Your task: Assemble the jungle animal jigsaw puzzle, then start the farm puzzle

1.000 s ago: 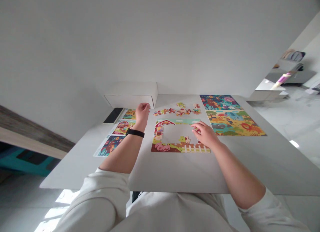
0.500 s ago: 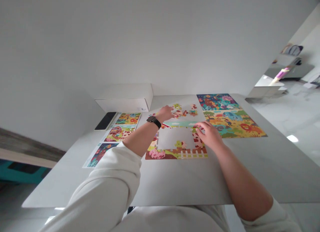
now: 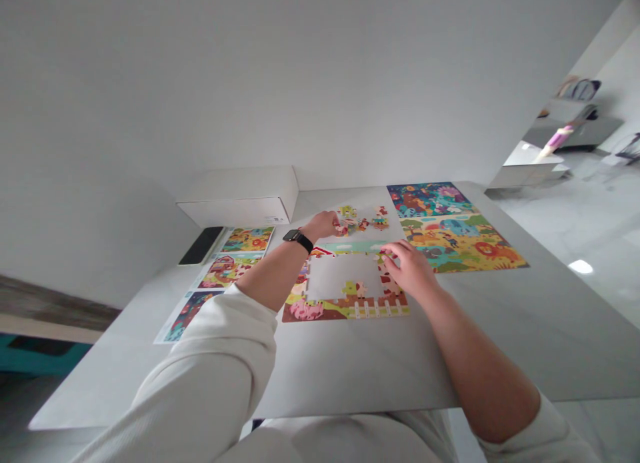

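On the table lies a farm jigsaw puzzle (image 3: 370, 310) whose border is joined around a bare middle, with a small section showing a yellow-green shape and a pale animal inside its lower edge. Beyond the top border, my left hand (image 3: 323, 225), with a black watch on the wrist, has its fingers curled together on a reddish puzzle piece (image 3: 341, 230) at the near side of the loose puzzle pieces (image 3: 364, 223). My right hand (image 3: 411, 266) rests at the puzzle's upper right corner, fingers bent and apart, fingertips touching the border. Nothing clearly shows in its grasp.
Two colourful animal puzzles, a dark blue one (image 3: 430, 199) and a yellow safari one (image 3: 465, 243), lie to the right. On the left are a picture sheet (image 3: 197, 291), a black phone (image 3: 201, 246) and a white box (image 3: 235, 206) against the wall.
My left hand's fingers have drawn together over a loose piece, where they were spread before. The right hand stays at the puzzle's upper right corner. The view has shifted slightly.
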Action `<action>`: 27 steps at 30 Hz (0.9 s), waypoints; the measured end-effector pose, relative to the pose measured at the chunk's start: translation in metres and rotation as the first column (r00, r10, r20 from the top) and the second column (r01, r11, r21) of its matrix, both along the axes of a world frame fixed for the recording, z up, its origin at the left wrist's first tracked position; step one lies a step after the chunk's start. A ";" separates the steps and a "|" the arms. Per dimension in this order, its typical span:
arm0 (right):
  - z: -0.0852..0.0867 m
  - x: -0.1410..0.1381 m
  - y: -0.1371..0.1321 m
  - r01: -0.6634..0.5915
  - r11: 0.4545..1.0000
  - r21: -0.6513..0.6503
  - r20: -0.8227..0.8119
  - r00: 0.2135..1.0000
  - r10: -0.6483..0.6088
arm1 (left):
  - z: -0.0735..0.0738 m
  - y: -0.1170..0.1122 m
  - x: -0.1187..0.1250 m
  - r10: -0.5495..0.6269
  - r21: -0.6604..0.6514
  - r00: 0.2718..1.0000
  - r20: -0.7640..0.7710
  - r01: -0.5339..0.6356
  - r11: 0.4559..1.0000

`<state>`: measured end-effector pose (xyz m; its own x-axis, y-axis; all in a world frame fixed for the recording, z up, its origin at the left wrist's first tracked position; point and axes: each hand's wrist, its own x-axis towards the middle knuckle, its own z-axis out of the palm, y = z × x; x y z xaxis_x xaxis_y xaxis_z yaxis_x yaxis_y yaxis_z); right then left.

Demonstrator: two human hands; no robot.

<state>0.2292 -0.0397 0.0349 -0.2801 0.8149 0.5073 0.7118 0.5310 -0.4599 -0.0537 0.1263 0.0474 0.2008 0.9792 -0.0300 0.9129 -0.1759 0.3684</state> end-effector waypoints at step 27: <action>0.006 -0.024 -0.014 -0.362 0.798 -0.482 -0.448 0.884 0.131 | 0.014 -0.183 0.025 -0.224 0.189 0.776 0.590 0.137 0.972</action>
